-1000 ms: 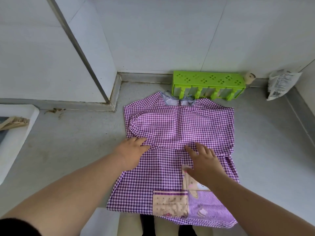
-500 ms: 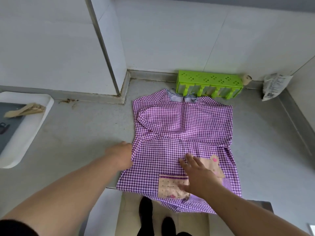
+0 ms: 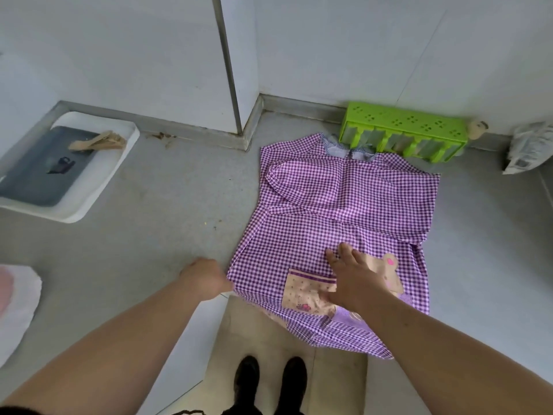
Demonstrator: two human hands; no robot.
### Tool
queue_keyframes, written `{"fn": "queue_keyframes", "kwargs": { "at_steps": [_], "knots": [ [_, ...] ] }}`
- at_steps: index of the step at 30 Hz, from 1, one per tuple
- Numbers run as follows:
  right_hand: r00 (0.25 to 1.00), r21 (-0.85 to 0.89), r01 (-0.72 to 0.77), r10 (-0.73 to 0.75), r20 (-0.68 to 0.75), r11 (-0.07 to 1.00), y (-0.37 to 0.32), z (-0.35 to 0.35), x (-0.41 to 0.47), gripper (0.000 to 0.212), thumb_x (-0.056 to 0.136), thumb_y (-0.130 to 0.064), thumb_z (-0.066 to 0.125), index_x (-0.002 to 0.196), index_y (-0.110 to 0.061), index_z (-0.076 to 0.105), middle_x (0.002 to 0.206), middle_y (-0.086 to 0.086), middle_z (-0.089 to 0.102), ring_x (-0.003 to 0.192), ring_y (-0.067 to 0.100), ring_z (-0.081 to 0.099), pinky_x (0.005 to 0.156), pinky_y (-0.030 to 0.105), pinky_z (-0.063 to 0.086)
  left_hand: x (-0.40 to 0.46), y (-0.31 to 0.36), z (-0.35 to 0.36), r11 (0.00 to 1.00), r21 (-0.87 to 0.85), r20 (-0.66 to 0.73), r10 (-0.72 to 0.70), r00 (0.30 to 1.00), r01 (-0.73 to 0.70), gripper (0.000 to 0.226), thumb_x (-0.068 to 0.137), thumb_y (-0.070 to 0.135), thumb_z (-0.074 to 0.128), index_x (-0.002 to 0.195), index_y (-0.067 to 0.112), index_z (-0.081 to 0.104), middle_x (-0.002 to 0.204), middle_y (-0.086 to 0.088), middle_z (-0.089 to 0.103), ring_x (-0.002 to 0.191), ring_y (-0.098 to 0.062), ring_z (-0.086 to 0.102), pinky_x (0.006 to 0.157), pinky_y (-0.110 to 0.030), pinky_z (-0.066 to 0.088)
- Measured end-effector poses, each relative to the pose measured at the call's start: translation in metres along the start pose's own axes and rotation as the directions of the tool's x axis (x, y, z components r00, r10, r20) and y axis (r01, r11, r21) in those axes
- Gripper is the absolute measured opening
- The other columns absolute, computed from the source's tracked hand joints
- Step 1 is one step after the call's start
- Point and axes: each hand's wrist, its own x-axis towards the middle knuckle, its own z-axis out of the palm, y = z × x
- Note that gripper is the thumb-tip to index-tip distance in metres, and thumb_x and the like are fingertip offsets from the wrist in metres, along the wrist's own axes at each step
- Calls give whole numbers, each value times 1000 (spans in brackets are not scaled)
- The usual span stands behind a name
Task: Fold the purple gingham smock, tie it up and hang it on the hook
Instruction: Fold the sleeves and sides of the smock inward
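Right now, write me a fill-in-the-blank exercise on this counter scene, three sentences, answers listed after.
1. The purple gingham smock lies spread on the grey ____.
2. Behind the smock's collar, against the wall, stands a ____ plastic rack.
3. The right hand rests flat on the smock, while the left hand grips its ____ edge.

Answers: counter; green; left

both forearms [image 3: 125, 333] are seen bare, no sleeves or jewellery; black shoes [image 3: 270, 381] are worn; dark clothing is glimpsed at bottom edge.
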Motion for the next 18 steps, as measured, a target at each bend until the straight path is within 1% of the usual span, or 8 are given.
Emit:
{"fn": "queue_keyframes", "kwargs": {
  "at_steps": [1,3,5,7,9,12,15,18],
  "knots": [
    [1000,4,0,0,0,1000,0,0,1,113,82,-79,58,161,-39,-13,170,-4,-24,158,28,-13,119,71,20,-1,0,3,1000,13,-29,7,1000,-6,39,81,58,62,69,20,60,72,3,59,75,-20,64,71,-31,49],
    [1000,0,-9,9,6,1000,-1,-2,1,113,82,-79,59,161,-40,-12,170,-4,-24,158,27,-12,119,72,17,-3,1,8,999,26,-91,31,995,-29,36,83,51,58,64,20,54,66,5,55,67,-18,58,69,-31,48],
    [1000,-4,-21,21,4,1000,-2,-3,1,113,82,-78,60,161,-41,-13,169,-5,-24,158,26,-12,117,76,11,-4,4,10,999,-14,-161,38,986,-40,28,84,42,62,71,19,56,66,7,58,64,-16,58,64,-29,47],
    [999,-7,-27,27,-17,1000,-3,-3,0,113,81,-78,61,160,-42,-12,169,-7,-24,159,24,-11,115,79,7,-4,4,13,998,-55,-205,3,979,-15,28,81,48,64,81,20,61,74,5,66,69,-18,64,75,-35,55],
    [999,-8,-25,25,-21,1000,-3,-3,-1,112,80,-78,60,160,-43,-11,170,-7,-23,159,22,-11,113,80,4,-2,1,15,1000,17,-199,-1,980,5,27,87,48,60,81,22,65,76,4,67,72,-20,65,81,-38,57],
    [999,-16,-23,22,-31,1000,-2,0,-1,112,79,-81,58,160,-44,-10,170,-8,-22,159,20,-10,113,81,2,-7,1,16,993,111,-235,52,971,-27,24,94,40,56,82,23,68,81,3,66,76,-19,65,73,-34,55],
    [999,13,-13,14,-47,1000,0,1,0,114,77,-83,59,160,-44,-10,169,-11,-22,159,19,-10,113,79,15,-10,4,18,990,-76,-275,93,957,-118,22,105,37,50,101,18,61,94,-1,65,83,-19,62,71,-34,46],
    [999,12,2,-1,-45,1000,5,1,4,114,75,-89,52,160,-43,-10,169,-12,-20,159,19,-8,113,75,26,-15,6,13,933,-317,-270,84,959,-171,28,111,35,38,124,13,50,110,-7,64,91,-21,63,70,-32,48]
  ]
}}
